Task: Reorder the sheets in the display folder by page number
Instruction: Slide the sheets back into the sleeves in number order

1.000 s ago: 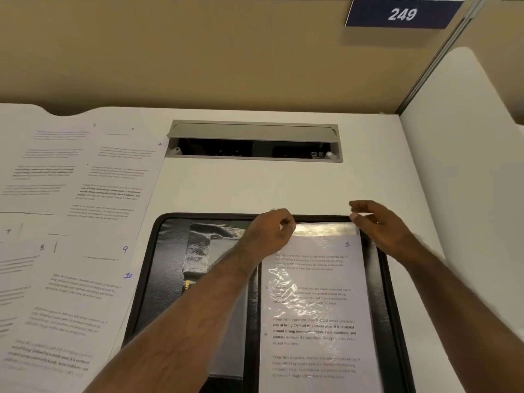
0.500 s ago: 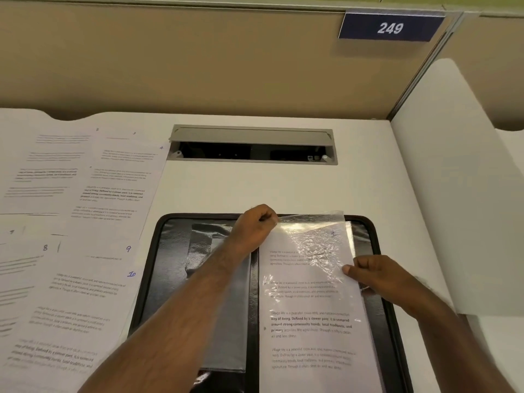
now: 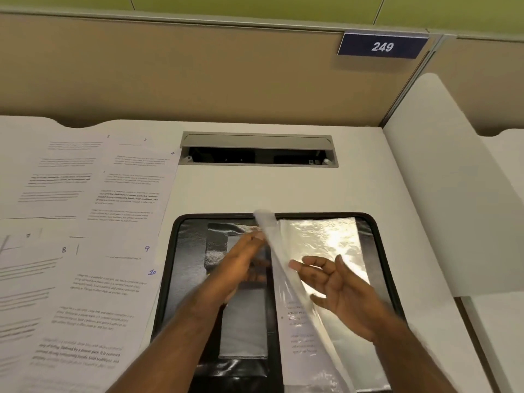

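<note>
Display folder (image 3: 377, 251) open, lower centre of desk (image 3: 226, 188). Left hand (image 3: 243, 259) pinches lifted sleeve (image 3: 280, 279); right hand (image 3: 337, 282) fingers spread, holding nothing. Risk: limp sleeve slips, page 1 slides out.

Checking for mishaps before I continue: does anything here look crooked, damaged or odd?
Nothing looks damaged. The left hand holds a filled sleeve mid-turn over the folder; loose sheets overlap, slightly fanned, on the left.
</note>
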